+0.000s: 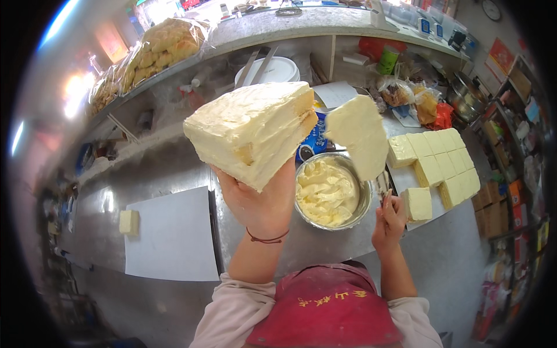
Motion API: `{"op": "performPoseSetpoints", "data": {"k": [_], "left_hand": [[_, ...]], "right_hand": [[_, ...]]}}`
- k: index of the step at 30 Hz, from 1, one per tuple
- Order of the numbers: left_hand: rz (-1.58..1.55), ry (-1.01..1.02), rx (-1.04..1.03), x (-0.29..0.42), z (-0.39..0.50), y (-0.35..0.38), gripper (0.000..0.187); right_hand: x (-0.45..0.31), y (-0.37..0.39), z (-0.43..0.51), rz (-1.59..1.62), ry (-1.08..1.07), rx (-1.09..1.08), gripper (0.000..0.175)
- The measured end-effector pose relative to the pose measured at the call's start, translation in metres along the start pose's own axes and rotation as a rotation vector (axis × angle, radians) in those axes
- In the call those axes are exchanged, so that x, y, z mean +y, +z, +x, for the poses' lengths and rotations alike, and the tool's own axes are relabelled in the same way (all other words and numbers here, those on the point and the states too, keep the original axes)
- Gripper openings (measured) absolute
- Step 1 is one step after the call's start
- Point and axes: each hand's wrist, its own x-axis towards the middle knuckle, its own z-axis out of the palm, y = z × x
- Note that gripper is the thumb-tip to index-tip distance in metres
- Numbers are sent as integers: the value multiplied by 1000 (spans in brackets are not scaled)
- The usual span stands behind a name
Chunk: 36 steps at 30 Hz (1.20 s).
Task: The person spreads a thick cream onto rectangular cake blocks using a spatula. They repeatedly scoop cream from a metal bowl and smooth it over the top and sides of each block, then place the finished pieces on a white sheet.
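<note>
On my raised left hand (261, 195) rests a block of layered cake (248, 126) coated in pale yellow cream, with bare sponge showing at its right end and near its lower corner. My right hand (389, 217) grips the handle of a broad spatula (361, 137) whose blade is covered with cream. Between my hands stands a round metal bowl (367, 204) holding whipped yellow cream (326, 191). To the right, several cream-coated cake blocks (444, 158) sit on a white-lined tray (422, 224); one block (417, 204) stands apart near my right hand.
A white sheet-covered board (172, 235) lies left, with a small coated block (129, 222) on its edge. Behind are a blue packet (311, 143), a white lidded bucket (278, 69), bagged foods (396, 91) and metal pots (468, 95). Bagged bread (169, 48) sits on the upper shelf.
</note>
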Motion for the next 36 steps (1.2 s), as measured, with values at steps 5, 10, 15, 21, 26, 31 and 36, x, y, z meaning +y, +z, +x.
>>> {"op": "performPoseSetpoints", "data": {"k": [5,10,15,21,26,31,36], "left_hand": [[252,55,110,-10,-10,-4,51],[71,-1,-74,-10,-6,-3,51],[98,100,19,-6,-3,-10,51],[80,-21,-140,-2,-6,-19,51],[76,109,-24,-6,3,-8,48],[155,212,21,-7,6,-15,49],[316,115,-51,-1,-11,-24,49]], "right_hand": [[-29,14,3,100,-138,-23,27],[-20,21,11,-40,-46,33,33],[-23,21,4,26,-27,8,30],[-34,29,-1,19,-125,-23,24],[-13,29,7,-65,74,16,46],[-26,30,-14,95,-2,-2,36],[-35,43,-18,133,-101,-35,25]]}}
